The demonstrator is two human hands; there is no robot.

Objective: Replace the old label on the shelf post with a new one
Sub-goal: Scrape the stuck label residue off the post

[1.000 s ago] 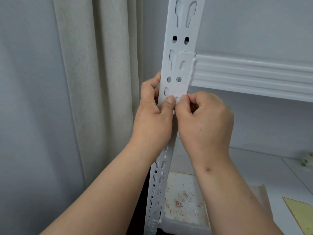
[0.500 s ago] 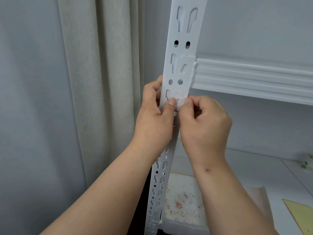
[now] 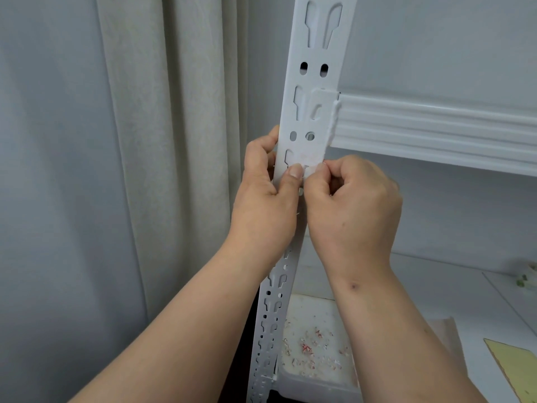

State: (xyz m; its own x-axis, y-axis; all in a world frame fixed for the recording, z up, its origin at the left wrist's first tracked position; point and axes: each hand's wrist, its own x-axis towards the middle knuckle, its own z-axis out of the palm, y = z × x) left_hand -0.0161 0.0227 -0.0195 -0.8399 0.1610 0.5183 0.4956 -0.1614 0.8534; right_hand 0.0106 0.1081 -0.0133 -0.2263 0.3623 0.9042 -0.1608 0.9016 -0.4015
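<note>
A white slotted shelf post [image 3: 315, 82] runs from top to bottom in the middle of the view. My left hand [image 3: 266, 205] grips the post from its left side, with the thumb pressed on the front face. My right hand [image 3: 353, 205] is curled beside it and pinches a small whitish label remnant [image 3: 309, 170] on the post's front, just right of the left thumb. A faint pale patch of residue [image 3: 305, 158] shows on the post above the thumbs.
A white ribbed shelf beam [image 3: 436, 132] joins the post on the right. A beige curtain [image 3: 174, 141] hangs on the left. Below, a white tray [image 3: 319, 370] holds several paper scraps, and a yellow sheet [image 3: 517, 370] lies at the lower right.
Both hands have stayed on the same spot of the post, working at the label with the thumbs. The view has shifted only slightly.
</note>
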